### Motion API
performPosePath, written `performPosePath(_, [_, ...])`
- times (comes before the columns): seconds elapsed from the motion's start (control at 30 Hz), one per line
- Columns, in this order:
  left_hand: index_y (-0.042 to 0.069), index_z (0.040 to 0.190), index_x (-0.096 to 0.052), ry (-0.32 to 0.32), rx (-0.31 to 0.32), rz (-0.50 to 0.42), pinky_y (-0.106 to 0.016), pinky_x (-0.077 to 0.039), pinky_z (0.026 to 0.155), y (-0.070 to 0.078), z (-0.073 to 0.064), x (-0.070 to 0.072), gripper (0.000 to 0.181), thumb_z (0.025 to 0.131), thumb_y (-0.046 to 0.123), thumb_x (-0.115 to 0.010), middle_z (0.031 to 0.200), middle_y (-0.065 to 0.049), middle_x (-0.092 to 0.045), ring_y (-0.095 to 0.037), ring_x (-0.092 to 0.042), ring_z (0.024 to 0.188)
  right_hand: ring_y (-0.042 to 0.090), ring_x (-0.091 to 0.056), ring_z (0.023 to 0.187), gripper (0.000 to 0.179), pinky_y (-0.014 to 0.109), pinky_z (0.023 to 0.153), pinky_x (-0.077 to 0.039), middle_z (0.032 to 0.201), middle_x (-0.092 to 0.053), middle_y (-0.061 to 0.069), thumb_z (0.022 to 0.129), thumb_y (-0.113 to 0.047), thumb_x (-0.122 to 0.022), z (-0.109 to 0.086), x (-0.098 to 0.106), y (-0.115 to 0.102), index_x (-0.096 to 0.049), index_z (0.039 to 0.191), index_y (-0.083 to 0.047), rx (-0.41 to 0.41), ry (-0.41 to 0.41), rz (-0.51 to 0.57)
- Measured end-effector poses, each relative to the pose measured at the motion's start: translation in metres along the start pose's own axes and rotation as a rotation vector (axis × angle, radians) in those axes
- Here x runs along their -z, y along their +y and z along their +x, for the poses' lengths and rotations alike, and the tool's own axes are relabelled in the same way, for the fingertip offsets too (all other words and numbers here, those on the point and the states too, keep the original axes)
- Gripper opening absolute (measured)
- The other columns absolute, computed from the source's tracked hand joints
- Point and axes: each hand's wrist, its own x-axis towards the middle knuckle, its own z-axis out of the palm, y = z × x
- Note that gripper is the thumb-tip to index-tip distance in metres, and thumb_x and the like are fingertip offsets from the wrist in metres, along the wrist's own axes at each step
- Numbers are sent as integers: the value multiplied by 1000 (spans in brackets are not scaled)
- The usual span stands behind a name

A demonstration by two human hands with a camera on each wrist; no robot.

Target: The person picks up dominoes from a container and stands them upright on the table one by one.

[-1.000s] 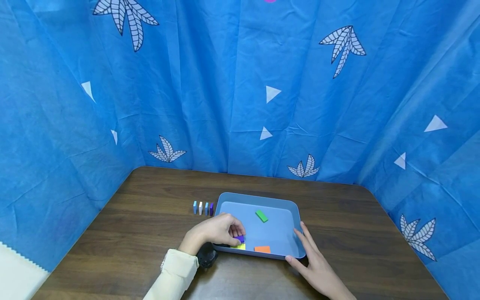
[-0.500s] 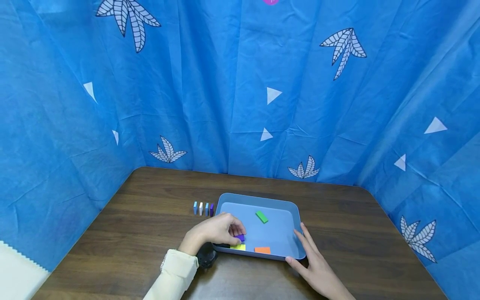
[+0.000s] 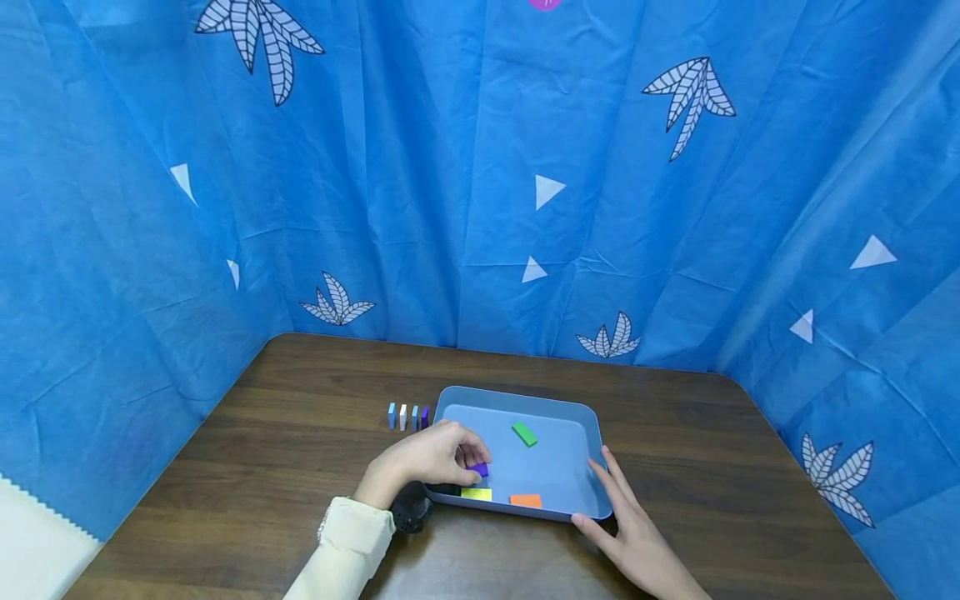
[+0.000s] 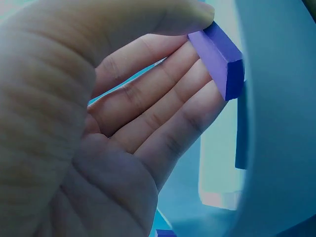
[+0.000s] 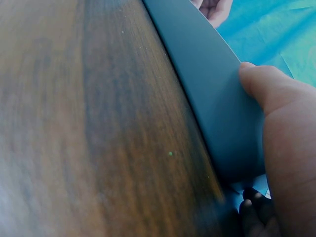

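Observation:
My left hand [image 3: 442,458] reaches over the near left part of a blue-grey tray [image 3: 517,404]. Its thumb and fingertips pinch a purple domino [image 4: 219,61], held tilted inside the tray. A yellow domino [image 3: 476,495] lies flat by the tray's front wall, just below that hand. To its right is an orange domino [image 3: 526,501], and a green domino [image 3: 525,434] lies farther back. My right hand [image 3: 626,533] rests at the tray's front right corner, thumb on the front wall and straight fingers along the right rim.
Left of the tray, several dominoes stand upright in a row, among them a white domino [image 3: 402,417] and a dark purple domino [image 3: 424,417]. A black round device [image 3: 412,507] sits at my left wrist. Blue curtain [image 3: 510,208] closes off the table's far edge and sides.
The left hand has lifted the purple domino slightly away from the yellow one, so more of the tray floor shows between them. The right hand stays at the tray's corner.

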Motion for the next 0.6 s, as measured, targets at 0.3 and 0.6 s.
performPosePath(0.3, [12, 99, -73, 32, -15, 3, -18, -52, 70, 2, -4, 7, 19, 80, 14, -73, 81, 12, -65, -2, -59, 75, 34, -16, 147, 79, 65, 104, -32, 163, 3, -4, 89, -56, -59, 0, 0, 0, -22, 153, -27, 4, 0, 0])
performPosePath(0.6, [10, 97, -72, 64, -41, -6, -19, -52, 71, 0, -10, 14, 16, 81, 12, -73, 84, 8, -66, -4, -59, 75, 34, -18, 146, 81, 66, 102, -34, 163, 2, -3, 88, -58, -58, 0, 0, 0, -21, 153, -28, 4, 5, -28])
